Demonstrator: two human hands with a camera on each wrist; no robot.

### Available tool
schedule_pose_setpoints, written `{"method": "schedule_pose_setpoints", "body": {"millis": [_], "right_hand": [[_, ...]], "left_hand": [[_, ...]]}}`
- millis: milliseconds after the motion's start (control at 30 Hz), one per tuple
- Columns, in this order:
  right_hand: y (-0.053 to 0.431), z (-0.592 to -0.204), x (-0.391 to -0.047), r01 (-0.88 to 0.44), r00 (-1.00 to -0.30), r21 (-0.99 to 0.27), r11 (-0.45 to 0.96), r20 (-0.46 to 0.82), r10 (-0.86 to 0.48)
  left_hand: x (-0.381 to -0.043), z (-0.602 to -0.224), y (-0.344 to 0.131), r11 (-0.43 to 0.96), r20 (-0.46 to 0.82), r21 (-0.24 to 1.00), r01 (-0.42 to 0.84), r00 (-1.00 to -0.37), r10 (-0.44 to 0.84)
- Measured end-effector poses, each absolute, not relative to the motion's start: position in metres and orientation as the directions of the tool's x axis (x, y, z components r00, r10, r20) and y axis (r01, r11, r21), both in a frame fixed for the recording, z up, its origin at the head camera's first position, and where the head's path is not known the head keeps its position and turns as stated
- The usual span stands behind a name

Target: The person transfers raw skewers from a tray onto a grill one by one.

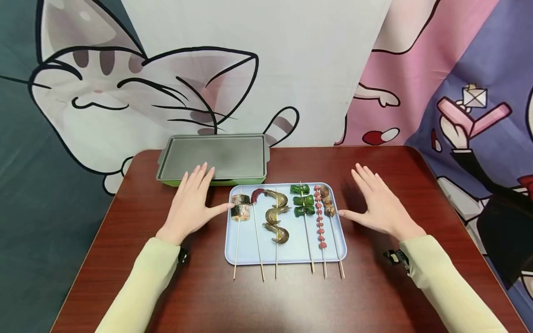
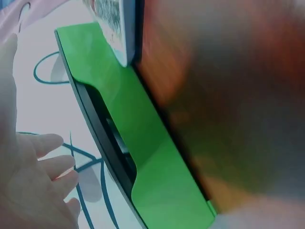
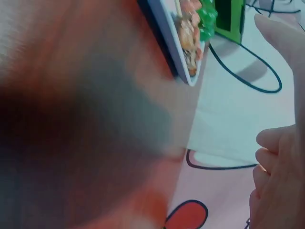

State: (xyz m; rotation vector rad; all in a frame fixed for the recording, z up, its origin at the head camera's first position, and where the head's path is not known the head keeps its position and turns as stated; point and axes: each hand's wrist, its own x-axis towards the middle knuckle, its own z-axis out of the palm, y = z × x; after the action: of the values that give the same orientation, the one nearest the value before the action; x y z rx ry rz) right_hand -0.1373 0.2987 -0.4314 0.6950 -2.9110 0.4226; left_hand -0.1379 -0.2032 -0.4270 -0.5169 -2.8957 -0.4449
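A light blue tray on the table bears several skewers. From left to right lie a skewer of fish chunks, a dark red tentacle skewer, a shrimp skewer, a green pepper skewer, one of small red pieces and one of brown chunks. My left hand is spread at the tray's left side, its thumb tip overlapping the fish chunks; contact I cannot tell. To the right of the tray my right hand is held with straight fingers, holding nothing.
Behind the tray's left part stands a green-sided griddle with a flat grey top; its green side fills much of the left wrist view. The brown table reaches a cloth backdrop with cartoon drawings.
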Motion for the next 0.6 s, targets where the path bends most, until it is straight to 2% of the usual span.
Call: {"method": "schedule_pose_setpoints", "body": {"millis": [300,600], "right_hand": [[0.301,-0.452,-0.105,-0.535,-0.845,-0.241,0.810,0.160,-0.510],[0.296,-0.469,-0.071,-0.578,-0.816,-0.225,0.785,0.138,-0.561]], "left_hand": [[-0.106,-0.436,-0.192,0.832,0.275,0.370,0.414,-0.904,0.327],[-0.065,-0.444,-0.176,0.800,0.130,0.493,0.343,-0.938,0.321]]}}
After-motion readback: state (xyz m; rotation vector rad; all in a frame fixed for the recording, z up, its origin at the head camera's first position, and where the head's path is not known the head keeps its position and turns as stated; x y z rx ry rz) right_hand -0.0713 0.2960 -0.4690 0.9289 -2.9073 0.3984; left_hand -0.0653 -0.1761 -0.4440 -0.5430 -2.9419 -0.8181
